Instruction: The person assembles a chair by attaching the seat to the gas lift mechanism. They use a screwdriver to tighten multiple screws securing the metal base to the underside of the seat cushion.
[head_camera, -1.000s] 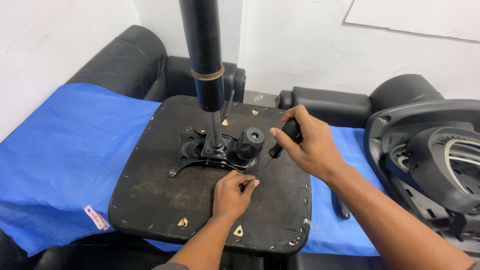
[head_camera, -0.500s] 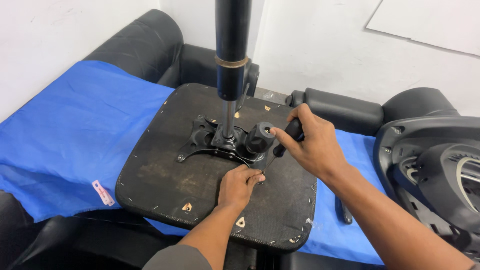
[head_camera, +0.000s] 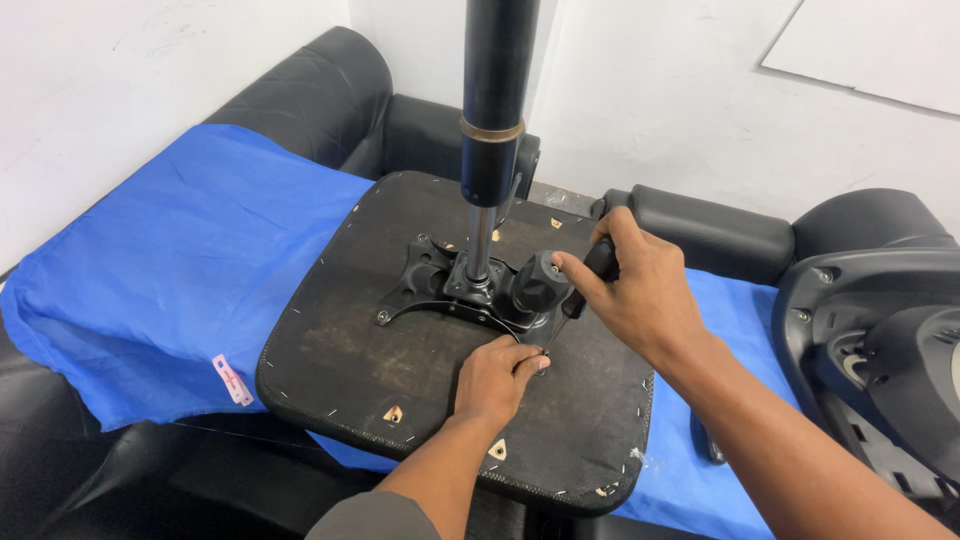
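Blue cloth (head_camera: 180, 270) and black sofa (head_camera: 310, 90) surround the upturned seat base (head_camera: 340, 350); its gas cylinder (head_camera: 495, 100) stands upright. Right hand (head_camera: 640, 295) grips the screwdriver (head_camera: 585, 285), slanting down-left toward left hand (head_camera: 495, 380), whose fingers pinch its tip.

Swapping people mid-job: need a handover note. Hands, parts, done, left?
Right hand: gripping a black-handled screwdriver, its tip down at the metal mechanism plate.
Left hand: fingertips pinched at the screwdriver tip, resting on the seat underside.
Parts: seat upside down on the blue cloth; gas cylinder upright in the plate; black knob beside it.
Done: cannot tell.
Left: plate is on the seat; screw at the tip in work.
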